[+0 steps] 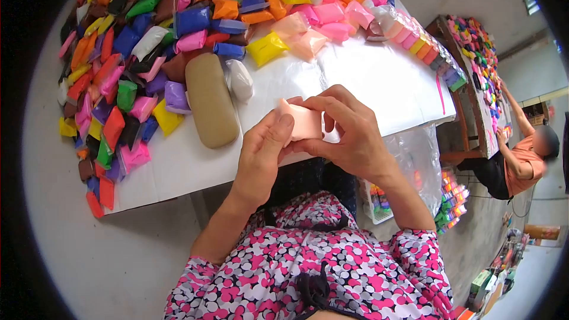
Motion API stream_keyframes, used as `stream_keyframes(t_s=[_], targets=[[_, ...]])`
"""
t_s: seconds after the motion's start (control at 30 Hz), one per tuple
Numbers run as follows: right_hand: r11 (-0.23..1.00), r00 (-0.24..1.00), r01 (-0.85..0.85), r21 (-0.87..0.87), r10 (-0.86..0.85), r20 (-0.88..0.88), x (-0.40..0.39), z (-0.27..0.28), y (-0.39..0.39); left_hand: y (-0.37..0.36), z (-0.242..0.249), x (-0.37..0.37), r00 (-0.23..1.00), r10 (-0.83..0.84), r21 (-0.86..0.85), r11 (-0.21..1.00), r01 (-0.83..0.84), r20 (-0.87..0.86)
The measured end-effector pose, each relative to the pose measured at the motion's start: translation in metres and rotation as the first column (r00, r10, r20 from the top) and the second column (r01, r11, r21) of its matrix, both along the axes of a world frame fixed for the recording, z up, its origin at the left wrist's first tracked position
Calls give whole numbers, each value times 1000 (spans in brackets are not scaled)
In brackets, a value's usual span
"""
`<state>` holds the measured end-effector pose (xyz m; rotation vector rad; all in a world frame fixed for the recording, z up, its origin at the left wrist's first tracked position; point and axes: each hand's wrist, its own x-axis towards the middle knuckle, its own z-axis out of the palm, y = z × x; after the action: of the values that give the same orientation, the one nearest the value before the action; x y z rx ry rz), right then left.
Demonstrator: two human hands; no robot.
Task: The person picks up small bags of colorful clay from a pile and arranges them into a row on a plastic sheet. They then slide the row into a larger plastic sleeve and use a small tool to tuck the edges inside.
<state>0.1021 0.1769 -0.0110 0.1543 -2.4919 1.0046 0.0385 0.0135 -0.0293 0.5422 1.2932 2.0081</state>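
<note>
A small pale pink packet sits between both of my hands, just above the table's near edge. My left hand grips its left side with the thumb on top. My right hand pinches its right end and top with fingers curled over it. A tan oblong case lies on the white table just left of my hands, with a white packet beside it.
A big heap of coloured packets covers the table's left and far parts. A row of coloured blocks lines the right edge. A clear plastic bag hangs below. At the right, a person in orange works at another table.
</note>
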Motion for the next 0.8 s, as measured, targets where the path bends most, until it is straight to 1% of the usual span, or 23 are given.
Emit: stream_keyframes(t_s=[0.03, 0.07, 0.13, 0.17, 0.23, 0.27, 0.33, 0.37, 0.43, 0.47, 0.57, 0.6, 0.7, 0.8], targets=[[1000, 1000, -5, 22, 5, 9, -1, 1, 1, 0, 0, 0, 999, 3, -15, 1000, -4, -51], [994, 999, 4, 106, 0, -40, -3, 5, 1, 0, 0, -1, 995, 7, -29, 1000, -10, -103], [963, 990, 33, 268, 4, -138, -9, 14, 2, 6, 4, 2, 983, 112, 3, 994, -113, -145], [965, 990, 36, 261, 0, -140, -12, 14, 2, 7, 7, 4, 972, 166, 21, 986, -165, -164], [968, 989, 40, 249, -3, -146, -20, 11, 5, -5, 16, 5, 935, 136, -163, 967, -197, -329], [990, 997, 49, 131, -41, -65, -27, 7, 7, -13, 22, 5, 907, 109, -250, 942, -225, -406], [990, 990, 94, -106, -82, 111, -45, -8, 11, -30, 37, 0, 784, 169, -213, 909, -359, -598], [980, 990, 74, -186, -49, 135, -54, -12, 12, -38, 43, -4, 706, 191, -185, 889, -420, -682], [938, 984, 43, -343, 19, 177, -73, -19, 11, -49, 54, -29, 580, 241, -157, 820, -551, -778], [945, 984, 27, -327, 33, 177, -83, -22, 11, -52, 57, -45, 512, 257, -136, 780, -610, -820], [997, 986, 30, -69, -18, 164, -98, -18, 1, -55, 55, -84, 278, 68, -128, 767, -628, -958], [999, 987, 31, -44, -23, 160, -101, -15, -2, -52, 57, -86, 315, 54, -142, 812, -567, -948], [972, 949, -106, -210, 162, 272, -110, -16, 0, -48, 44, -98, 213, -142, -228, 856, -464, -967], [989, 972, -113, -92, 129, 197, -112, -22, -5, -51, 34, -110, 200, -281, -339, 860, -382, -939]])
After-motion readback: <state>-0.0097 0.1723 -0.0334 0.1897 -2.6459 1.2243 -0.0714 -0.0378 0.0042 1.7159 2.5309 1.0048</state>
